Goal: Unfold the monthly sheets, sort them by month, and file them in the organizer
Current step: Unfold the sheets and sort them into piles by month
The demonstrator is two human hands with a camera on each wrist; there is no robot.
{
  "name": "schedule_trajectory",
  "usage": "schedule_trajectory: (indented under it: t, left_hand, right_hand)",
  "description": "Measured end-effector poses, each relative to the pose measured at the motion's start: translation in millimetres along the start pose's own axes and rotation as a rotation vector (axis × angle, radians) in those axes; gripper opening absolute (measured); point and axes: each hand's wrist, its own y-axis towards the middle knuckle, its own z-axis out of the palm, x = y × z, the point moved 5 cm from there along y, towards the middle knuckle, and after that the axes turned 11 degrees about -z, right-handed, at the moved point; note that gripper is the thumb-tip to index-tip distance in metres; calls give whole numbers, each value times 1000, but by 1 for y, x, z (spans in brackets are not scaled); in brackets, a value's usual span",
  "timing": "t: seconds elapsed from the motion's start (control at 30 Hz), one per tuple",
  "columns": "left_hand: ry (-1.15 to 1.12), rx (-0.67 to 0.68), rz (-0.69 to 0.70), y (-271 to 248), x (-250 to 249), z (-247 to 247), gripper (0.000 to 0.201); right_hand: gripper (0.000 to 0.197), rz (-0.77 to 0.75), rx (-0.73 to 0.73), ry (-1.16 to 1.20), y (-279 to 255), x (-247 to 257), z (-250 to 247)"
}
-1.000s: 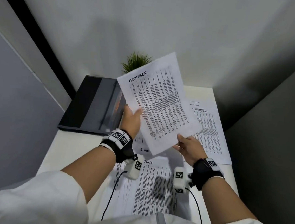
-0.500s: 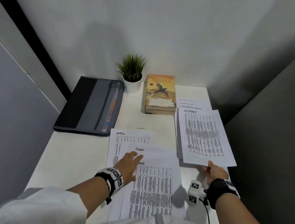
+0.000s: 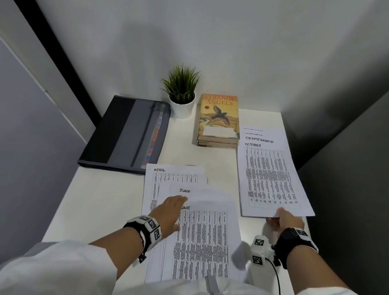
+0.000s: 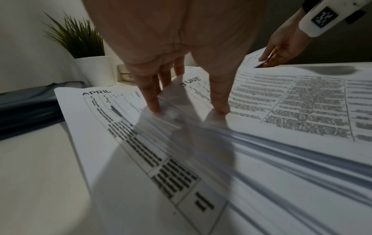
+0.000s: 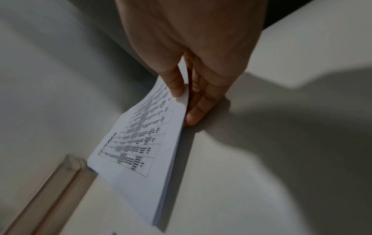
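2 piles of sheets on white desk (image 3: 104, 200), dark organizer (image 3: 124, 134) lying closed at far left. Left hand (image 3: 169, 212) flat, fingers straight, fingertips (image 4: 154, 108) pressing down on the left pile where JUNE sheet (image 3: 204, 240) overlaps APRIL sheet (image 3: 160, 177); nothing gripped. Potted plant (image 3: 181, 94) and 2 stacked books (image 3: 219, 121) at the back, between organizer and right pile. Right hand (image 3: 284, 222) pinching near edge of OCTOBER sheet (image 3: 273, 180), thumb on top, fingers (image 5: 198, 109) beneath, edge lifted slightly off the desk. OCTOBER sheet topmost on right pile, SEPTEMBER heading (image 3: 259, 139) showing just beyond it.
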Motion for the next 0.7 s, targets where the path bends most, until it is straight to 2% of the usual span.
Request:
schedule_trajectory:
  t: [0.07,0.13,0.2,0.23,0.3,0.37,0.4,0.47,0.53,0.6,0.7]
  left_hand:
    - [-20,-34,3,0,1,-2,84]
    - [-23,-64,6,0,0,-5,77]
    - [-56,-103,-2,2,-1,-10,61]
    - [-88,-120,-8,3,-1,-13,50]
    - [-148,-125,-15,6,-1,-16,31]
    - [-206,-92,-32,9,0,-17,23]
    - [-241,-77,-50,11,1,-17,21]
    - [-316,-74,-86,15,3,-18,15]
    - [-383,-84,-108,16,4,-20,15]
    - [-425,-96,-120,16,6,-21,18]
    - [-505,-91,-150,12,12,-22,24]
  right_hand:
    - [41,4,-18,-47,-10,1,-4]
    - [48,24,-97,-121,-21,2,-8]
    - [51,-8,-156,-150,-33,11,0]
    - [48,-63,-126,-187,-38,18,10]
    - [30,-284,37,-332,-53,34,39]
    - [10,-570,227,-391,-76,43,72]
    - [7,-720,320,-391,-91,46,88]
    - [15,-990,501,-492,-125,50,118]
    - [30,-1212,668,-729,-149,44,142]
    - [31,-1346,761,-972,-161,34,156]
    - [16,-1435,806,-1103,-165,26,160]
